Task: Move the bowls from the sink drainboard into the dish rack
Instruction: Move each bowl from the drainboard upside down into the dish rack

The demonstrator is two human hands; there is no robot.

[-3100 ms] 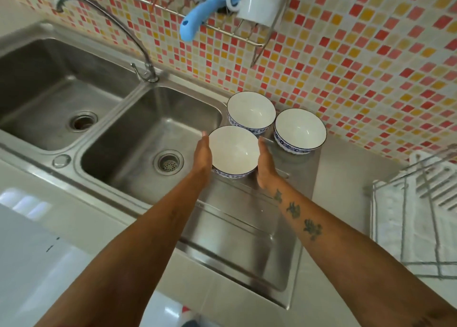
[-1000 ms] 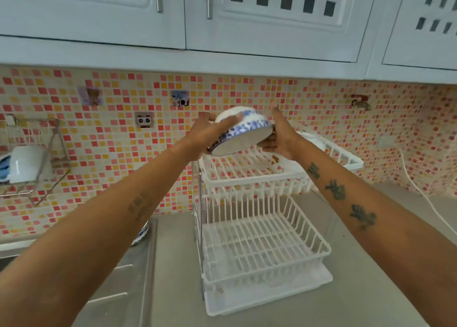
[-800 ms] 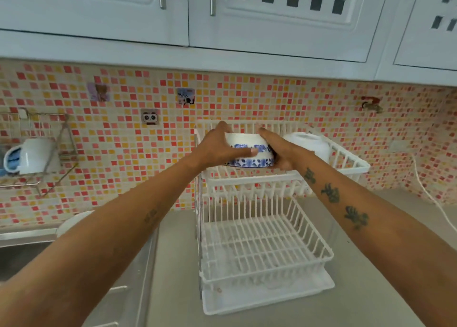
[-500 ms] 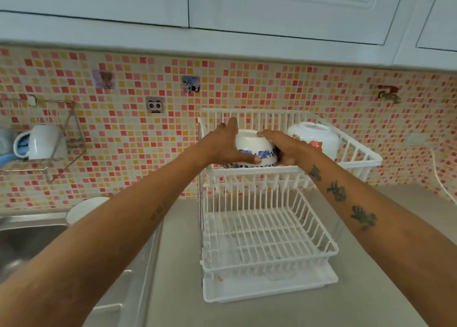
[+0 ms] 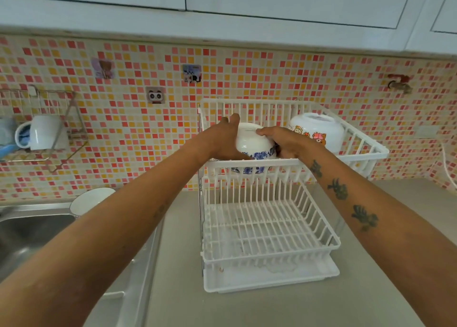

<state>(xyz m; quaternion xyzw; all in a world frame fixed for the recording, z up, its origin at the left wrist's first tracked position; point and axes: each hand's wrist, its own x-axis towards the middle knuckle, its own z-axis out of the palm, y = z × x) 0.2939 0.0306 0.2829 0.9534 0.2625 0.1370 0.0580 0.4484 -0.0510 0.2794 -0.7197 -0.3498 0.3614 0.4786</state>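
A white bowl with a blue flower band (image 5: 254,145) is upside down in the upper tier of the white two-tier dish rack (image 5: 366,153). My left hand (image 5: 222,141) grips its left side and my right hand (image 5: 282,141) its right side. Whether its rim rests on the tier's bars I cannot tell, as the rack's front rail hides it. Another white bowl (image 5: 91,200) stands on the sink drainboard (image 5: 138,265) at the left, partly hidden behind my left forearm.
A white bowl with cartoon pictures (image 5: 316,129) lies upside down at the right of the upper tier. The lower tier (image 5: 267,230) holds nothing. A wire wall shelf with a white mug (image 5: 42,132) hangs at the left. The steel sink basin (image 5: 27,237) is lower left.
Both hands lifted the blue-flowered bowl from the drainboard, carried it right to the rack, turned it upside down and lowered it into the upper tier.
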